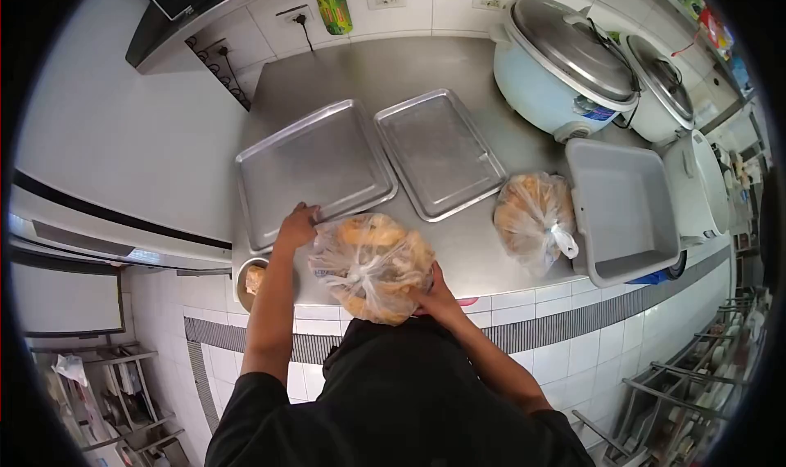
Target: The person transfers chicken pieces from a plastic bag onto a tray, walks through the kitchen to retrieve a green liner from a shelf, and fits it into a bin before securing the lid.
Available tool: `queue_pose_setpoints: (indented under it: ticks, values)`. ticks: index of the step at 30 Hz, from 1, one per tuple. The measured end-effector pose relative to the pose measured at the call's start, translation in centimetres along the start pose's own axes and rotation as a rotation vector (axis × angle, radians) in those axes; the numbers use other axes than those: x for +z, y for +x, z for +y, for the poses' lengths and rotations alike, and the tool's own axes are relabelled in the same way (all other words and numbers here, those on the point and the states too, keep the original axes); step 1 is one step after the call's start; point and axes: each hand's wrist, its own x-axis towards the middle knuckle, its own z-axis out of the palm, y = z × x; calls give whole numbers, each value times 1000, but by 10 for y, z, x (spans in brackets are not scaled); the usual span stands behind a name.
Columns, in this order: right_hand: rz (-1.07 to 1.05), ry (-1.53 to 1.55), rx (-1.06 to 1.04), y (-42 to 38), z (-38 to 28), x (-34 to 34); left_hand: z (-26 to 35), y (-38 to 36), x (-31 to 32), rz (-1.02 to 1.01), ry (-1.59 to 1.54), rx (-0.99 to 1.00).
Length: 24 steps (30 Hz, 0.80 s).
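A knotted clear plastic bag of golden-brown bread-like pieces (372, 266) is in front of me at the near edge of the steel table. My right hand (438, 299) is closed against the bag's right side, its fingertips partly hidden by the plastic. At the near rim of the left metal tray (319, 160), my left hand (298, 226) has its fingers bent over the edge, just left of the bag. A second, smaller metal tray (442, 152) lies to the right. Both trays have bare bottoms.
Another tied bag of similar food (534, 217) sits beside a grey plastic tub (626, 209). A large rice cooker (557, 74) and a second cooker (655, 74) stand at the back right. A bowl (245, 291) is partly behind my left forearm.
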Motion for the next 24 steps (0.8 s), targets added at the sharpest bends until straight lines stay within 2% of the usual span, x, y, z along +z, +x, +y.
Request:
queue_pose_setpoints:
  ticks: [2, 3, 5, 6, 7, 9, 10, 11, 12, 13, 14, 15, 16, 17, 18, 20, 21, 22, 23, 24]
  values:
    - [88, -21, -439, 27, 18, 1, -8, 13, -8, 88, -14, -40]
    - [140, -95, -395, 2, 23, -17, 4, 20, 36, 53, -106, -17]
    - [162, 17, -346, 13, 3, 16, -20, 27, 11, 135, 8, -29]
    - [134, 34, -376, 43, 0, 32, -22, 27, -26, 170, 60, -68]
    - [181, -18, -419, 62, 12, 32, -26, 31, -33, 166, 56, -70]
    - [230, -81, -451, 69, 10, 30, -35, 38, -36, 191, -152, 61]
    - [174, -2, -307, 59, -9, 33, -39, 26, -40, 185, -157, 50]
    - [115, 80, -168, 58, -23, 33, -41, 7, -53, 386, -176, 104]
    - [123, 27, -139, 68, -22, 17, -43, -14, -66, 587, -192, 159]
    - [164, 9, -253, 69, -24, 2, -50, -40, -71, 729, -226, 126]
    - [326, -66, -361, 67, -27, -14, -56, -73, -66, 866, -267, 91]
    - [447, -5, -413, 66, -34, -27, -58, -109, -63, 972, -257, -70]
    - [541, 163, -321, 66, -43, -44, -61, -144, -52, 1075, -243, -232]
    - [592, 208, -314, 71, -49, -62, -71, -170, -34, 1113, -272, -385]
    - [636, 239, -301, 75, -59, -71, -96, -192, -3, 1059, -293, -509]
    - [659, 220, -309, 92, -80, -78, -126, -216, 60, 940, -764, -734]
    - [684, 205, -316, 101, -87, -78, -71, -232, 29, 766, -1418, -870]
    - [682, 202, -313, 115, -90, -79, -91, -231, 51, 645, -1715, -793]
    - [673, 188, -313, 129, -91, -77, -106, -226, 73, 671, -1809, -826]
    - [666, 174, -312, 138, -90, -76, -104, -221, 68, 617, -1768, -739]
